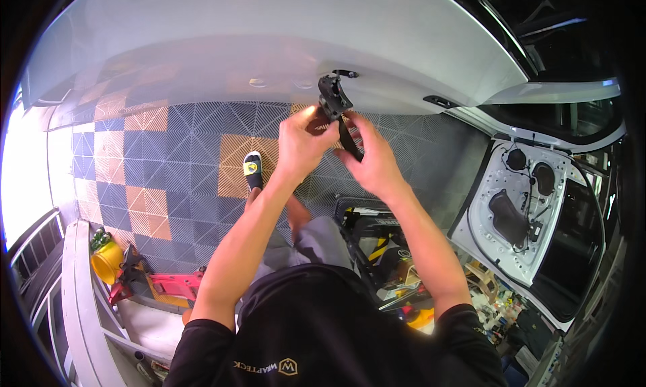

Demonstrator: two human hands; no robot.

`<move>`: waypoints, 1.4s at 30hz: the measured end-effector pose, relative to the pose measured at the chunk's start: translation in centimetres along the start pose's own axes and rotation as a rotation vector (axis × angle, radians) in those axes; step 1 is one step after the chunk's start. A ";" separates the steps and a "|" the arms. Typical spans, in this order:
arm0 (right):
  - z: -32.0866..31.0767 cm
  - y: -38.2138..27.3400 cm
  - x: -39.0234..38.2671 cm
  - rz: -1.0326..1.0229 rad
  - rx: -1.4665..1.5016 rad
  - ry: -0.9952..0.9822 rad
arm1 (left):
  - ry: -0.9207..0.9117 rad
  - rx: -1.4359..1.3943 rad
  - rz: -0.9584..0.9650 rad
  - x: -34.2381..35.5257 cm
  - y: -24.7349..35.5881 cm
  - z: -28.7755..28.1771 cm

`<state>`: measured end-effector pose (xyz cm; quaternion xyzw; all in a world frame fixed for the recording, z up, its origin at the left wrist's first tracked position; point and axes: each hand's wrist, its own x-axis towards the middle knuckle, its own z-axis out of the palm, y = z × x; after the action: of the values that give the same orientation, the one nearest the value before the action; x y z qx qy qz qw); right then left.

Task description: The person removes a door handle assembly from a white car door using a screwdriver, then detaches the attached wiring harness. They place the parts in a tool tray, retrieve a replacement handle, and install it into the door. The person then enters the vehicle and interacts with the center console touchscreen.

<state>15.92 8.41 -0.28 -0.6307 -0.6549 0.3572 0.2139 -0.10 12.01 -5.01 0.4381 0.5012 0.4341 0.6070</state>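
- While both hands meet in front of the pale car panel (269, 24), the head view suggests the step is two-handed handling of a black moulded part (330, 91), just beyond the fingertips.
- By my judgement, the next move calls for a steady left grip and matched turning or easing from the right.
- The left hand (304, 143) pinches the part's lower end, fingers curled in.
- The right hand (377, 160) has thumb and fingers bent around a black strip (350, 139) running down from the part; whether they are one piece, I cannot tell.
- Past the hands, a small black fitting (347, 73) sits on the panel; whether the part touches it is unclear.
- Nearer the body than the right hand lies a black case (356, 202).
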 end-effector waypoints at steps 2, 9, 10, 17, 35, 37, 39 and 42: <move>0.0 0.2 -0.1 0.039 -0.021 -0.047 | -0.041 -0.037 -0.024 -0.1 -0.1 0.1; -1.2 2.6 -0.7 0.102 0.055 -0.229 | -0.152 -0.006 0.068 -0.2 -1.5 -1.0; -1.5 3.0 -0.4 0.047 0.035 -0.228 | -0.154 -0.032 0.074 -0.3 -1.4 -1.1; -2.8 3.6 0.0 -0.028 0.011 -0.297 | -0.158 -0.161 0.023 -1.5 0.9 -0.3; -1.8 0.4 -1.5 -0.020 0.054 -0.281 | 0.054 0.129 0.113 -3.6 2.7 -0.8; -2.3 0.3 -1.3 -0.039 -0.005 -0.263 | 0.068 0.176 0.136 -3.5 3.4 -1.2; -2.5 0.5 -1.1 -0.059 -0.047 -0.245 | 0.072 0.211 0.131 -3.7 3.9 -1.8; -2.6 0.6 -1.3 -0.092 -0.054 -0.229 | 0.052 0.139 0.138 -4.0 4.3 -2.4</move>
<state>18.39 7.63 1.23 -0.5605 -0.7128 0.3988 0.1368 -3.33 9.40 -0.21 0.5010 0.5144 0.4503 0.5307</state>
